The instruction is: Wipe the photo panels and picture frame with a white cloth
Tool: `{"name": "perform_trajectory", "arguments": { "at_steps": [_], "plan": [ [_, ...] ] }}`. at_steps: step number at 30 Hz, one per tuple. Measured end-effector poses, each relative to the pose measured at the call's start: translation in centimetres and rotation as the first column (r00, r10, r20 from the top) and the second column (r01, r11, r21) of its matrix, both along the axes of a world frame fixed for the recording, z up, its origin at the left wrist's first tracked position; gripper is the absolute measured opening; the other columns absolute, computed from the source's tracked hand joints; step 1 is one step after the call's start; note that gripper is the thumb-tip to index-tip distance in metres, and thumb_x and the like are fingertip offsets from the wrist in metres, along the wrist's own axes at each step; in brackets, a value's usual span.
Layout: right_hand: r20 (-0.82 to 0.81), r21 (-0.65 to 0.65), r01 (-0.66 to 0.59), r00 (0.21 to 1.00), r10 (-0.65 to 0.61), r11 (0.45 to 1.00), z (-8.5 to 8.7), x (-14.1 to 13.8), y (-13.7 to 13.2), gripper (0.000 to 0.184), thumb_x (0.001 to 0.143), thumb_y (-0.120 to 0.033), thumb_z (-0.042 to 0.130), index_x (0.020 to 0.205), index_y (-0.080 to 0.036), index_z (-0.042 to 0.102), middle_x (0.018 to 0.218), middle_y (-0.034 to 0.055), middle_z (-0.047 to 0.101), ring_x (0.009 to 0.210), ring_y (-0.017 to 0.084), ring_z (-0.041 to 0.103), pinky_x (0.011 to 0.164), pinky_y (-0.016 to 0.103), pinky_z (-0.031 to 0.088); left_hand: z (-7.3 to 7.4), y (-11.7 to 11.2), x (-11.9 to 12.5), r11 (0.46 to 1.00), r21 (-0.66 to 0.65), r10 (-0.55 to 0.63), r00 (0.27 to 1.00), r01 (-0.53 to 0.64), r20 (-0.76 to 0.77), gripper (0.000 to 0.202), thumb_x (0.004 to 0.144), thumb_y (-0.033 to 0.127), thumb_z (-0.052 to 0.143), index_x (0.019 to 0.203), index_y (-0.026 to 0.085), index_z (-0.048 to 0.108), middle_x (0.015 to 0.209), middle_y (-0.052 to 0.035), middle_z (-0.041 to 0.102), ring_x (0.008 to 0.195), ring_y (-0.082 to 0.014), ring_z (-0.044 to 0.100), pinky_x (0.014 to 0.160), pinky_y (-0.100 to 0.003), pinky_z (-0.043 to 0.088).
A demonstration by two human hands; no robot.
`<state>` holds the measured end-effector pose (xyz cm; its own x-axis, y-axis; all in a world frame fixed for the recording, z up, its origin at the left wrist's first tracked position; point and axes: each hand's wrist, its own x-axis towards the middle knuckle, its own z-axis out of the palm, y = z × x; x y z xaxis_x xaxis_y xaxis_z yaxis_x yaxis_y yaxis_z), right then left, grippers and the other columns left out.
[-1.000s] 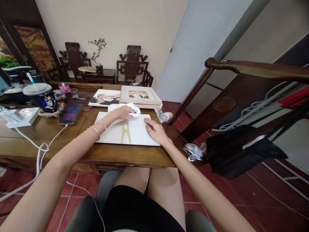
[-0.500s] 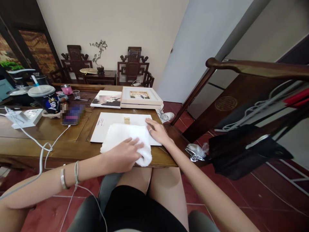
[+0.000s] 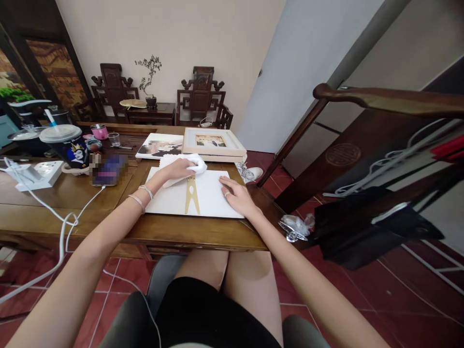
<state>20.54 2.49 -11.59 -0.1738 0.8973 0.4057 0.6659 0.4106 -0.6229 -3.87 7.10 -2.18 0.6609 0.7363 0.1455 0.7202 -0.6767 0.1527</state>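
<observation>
A white flat panel [image 3: 213, 195], with a gold-coloured stand [image 3: 192, 195] down its middle, lies on the wooden table near the front edge. My left hand [image 3: 179, 169] grips a folded white cloth [image 3: 197, 164] at the panel's far edge. The cloth covers part of the panel's upper left and the top of the stand. My right hand [image 3: 235, 195], with a ring on one finger, rests flat on the panel's right side, fingers stretched out.
Behind the panel lie a photo print [image 3: 159, 146] and a boxed framed picture [image 3: 213, 142]. To the left are a phone [image 3: 108, 170] on a cable, a lidded cup [image 3: 72, 145], a power strip [image 3: 39, 175] and a pink cup [image 3: 99, 131]. A black bag [image 3: 366, 232] hangs at right.
My left hand has carried the cloth away from me, from the panel's near edge to its far edge, uncovering the gold stand. My right hand has stayed in place.
</observation>
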Motion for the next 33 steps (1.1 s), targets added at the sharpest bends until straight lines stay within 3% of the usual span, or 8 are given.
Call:
{"name": "perform_trajectory", "arguments": {
  "at_steps": [3, 7, 11, 15, 19, 22, 26, 33],
  "plan": [
    [-0.003, -0.006, 0.002, 1.000, -0.002, 1.000, 0.2, 0.0, -0.1, 0.042, 0.085, -0.019, 0.048, 0.123, -0.016, 0.066, 0.136, 0.0107, 0.059, 0.131, 0.026, 0.051, 0.118, 0.047, 0.030, -0.3, -0.3, -0.2, 1.000, -0.004, -0.005, 1.000, 0.005, -0.023, 0.028, 0.096, 0.019, 0.043, 0.109, 0.007, 0.065, 0.113, -0.0060, 0.070, 0.094, -0.0121, 0.060, 0.090, -0.024, 0.044],
    [0.011, -0.005, 0.004, 1.000, -0.004, 1.000, 0.4, -0.1, -0.2, 0.041, 0.086, -0.019, 0.048, 0.123, -0.016, 0.066, 0.136, 0.0107, 0.059, 0.131, 0.025, 0.051, 0.117, 0.047, 0.032, -0.5, -2.9, -0.4, 0.992, 0.092, -0.078, 0.994, 0.084, -0.072, 0.029, 0.091, 0.007, 0.040, 0.102, 0.011, 0.067, 0.107, -0.0053, 0.071, 0.096, -0.0153, 0.063, 0.091, -0.025, 0.045],
    [0.025, 0.001, -0.014, 1.000, 0.013, 1.000, 0.5, -0.2, -0.4, 0.041, 0.086, -0.021, 0.048, 0.123, -0.017, 0.066, 0.136, 0.0093, 0.060, 0.131, 0.025, 0.051, 0.116, 0.046, 0.033, -0.8, -5.7, -0.8, 0.990, 0.093, -0.098, 0.990, 0.108, -0.104, 0.028, 0.086, 0.003, 0.043, 0.092, 0.012, 0.069, 0.121, -0.0110, 0.066, 0.112, -0.0212, 0.061, 0.097, -0.030, 0.045],
    [0.048, 0.002, -0.021, 0.999, 0.021, 1.000, 0.5, -0.3, -0.4, 0.041, 0.086, -0.021, 0.048, 0.123, -0.017, 0.066, 0.136, 0.0095, 0.060, 0.131, 0.024, 0.051, 0.115, 0.045, 0.034, -1.1, -10.3, -0.9, 0.981, 0.061, -0.171, 0.972, 0.183, -0.163, 0.028, 0.081, 0.003, 0.050, 0.093, 0.016, 0.071, 0.142, -0.0088, 0.052, 0.136, -0.0244, 0.043, 0.110, -0.036, 0.038],
    [0.057, 0.012, -0.032, 0.998, 0.031, 0.999, 0.4, -0.2, -0.4, 0.042, 0.086, -0.020, 0.047, 0.124, -0.015, 0.065, 0.136, 0.0108, 0.060, 0.130, 0.024, 0.052, 0.115, 0.044, 0.035, -1.4, -16.1, -0.9, 0.974, 0.063, -0.198, 0.953, 0.218, -0.228, 0.026, 0.081, 0.006, 0.053, 0.097, 0.014, 0.072, 0.149, -0.0122, 0.043, 0.142, -0.0319, 0.033, 0.114, -0.046, 0.033],
    [0.058, 0.011, -0.029, 0.998, 0.029, 1.000, 0.4, -0.2, -0.4, 0.042, 0.086, -0.020, 0.048, 0.123, -0.014, 0.065, 0.135, 0.0117, 0.060, 0.130, 0.024, 0.052, 0.115, 0.044, 0.035, -1.2, -18.3, -1.0, 0.973, 0.036, -0.212, 0.946, 0.227, -0.245, 0.024, 0.081, 0.009, 0.055, 0.098, 0.013, 0.072, 0.152, -0.0134, 0.038, 0.143, -0.0340, 0.029, 0.115, -0.048, 0.032],
    [0.052, 0.011, -0.028, 0.998, 0.027, 1.000, 0.4, -0.2, -0.4, 0.041, 0.085, -0.020, 0.048, 0.123, -0.016, 0.066, 0.135, 0.0110, 0.060, 0.130, 0.024, 0.052, 0.115, 0.044, 0.034, -0.4, -16.3, -1.1, 0.982, -0.031, -0.190, 0.962, 0.187, -0.197, 0.030, 0.085, 0.005, 0.047, 0.102, 0.015, 0.070, 0.149, -0.0107, 0.043, 0.142, -0.0280, 0.034, 0.113, -0.042, 0.035],
    [0.015, 0.004, -0.022, 1.000, 0.022, 1.000, 0.5, -0.3, -0.5, 0.041, 0.084, -0.021, 0.049, 0.122, -0.017, 0.067, 0.134, 0.0097, 0.061, 0.130, 0.025, 0.052, 0.116, 0.046, 0.033, -0.3, -6.4, -1.6, 1.000, 0.010, -0.012, 0.992, 0.014, -0.128, 0.029, 0.090, 0.008, 0.040, 0.102, 0.013, 0.066, 0.119, -0.0100, 0.066, 0.112, -0.0212, 0.060, 0.101, -0.031, 0.044]
  ]
}}
